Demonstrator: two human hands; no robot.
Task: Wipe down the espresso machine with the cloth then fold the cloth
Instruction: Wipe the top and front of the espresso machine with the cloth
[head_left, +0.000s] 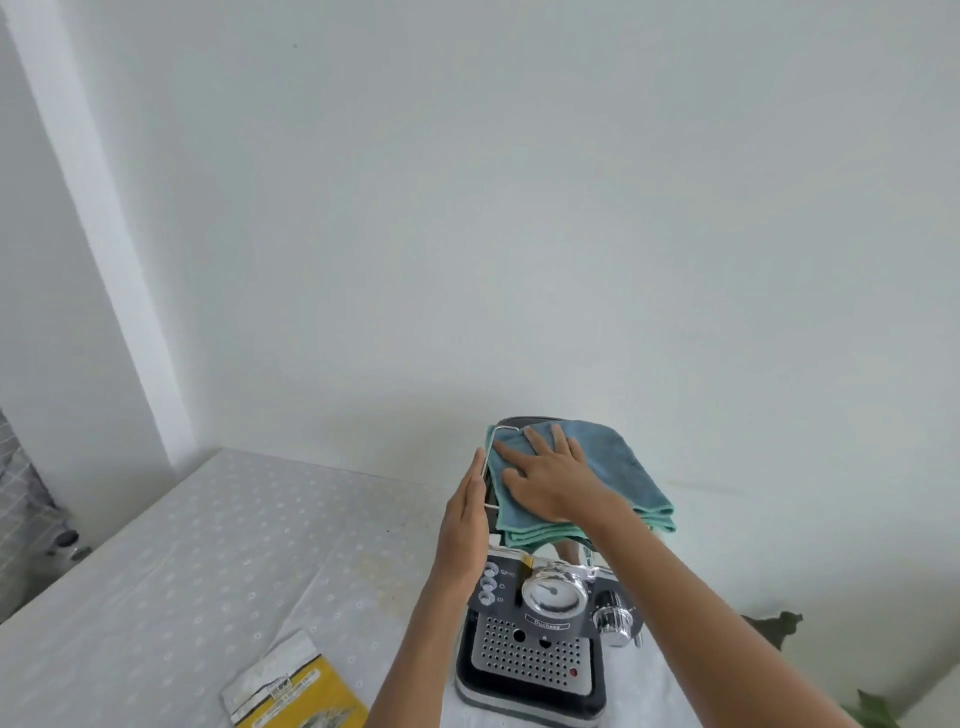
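The wiping step is on. The right hand (545, 480) lies flat and open on the cloth (618, 467), atop the machine (540, 644). The left hand (465, 525), open too, steadies the machine's side (just beside the cloth). Next, the front below needs rubbing.

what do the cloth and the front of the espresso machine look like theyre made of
The cloth looks like soft microfibre, matte blue with teal stitched edges, lying in limp folded layers. The espresso machine front looks like polished metal or chromed plastic: its gauge ring and knob shine like mirrors, and the perforated drip tray is satin silver.
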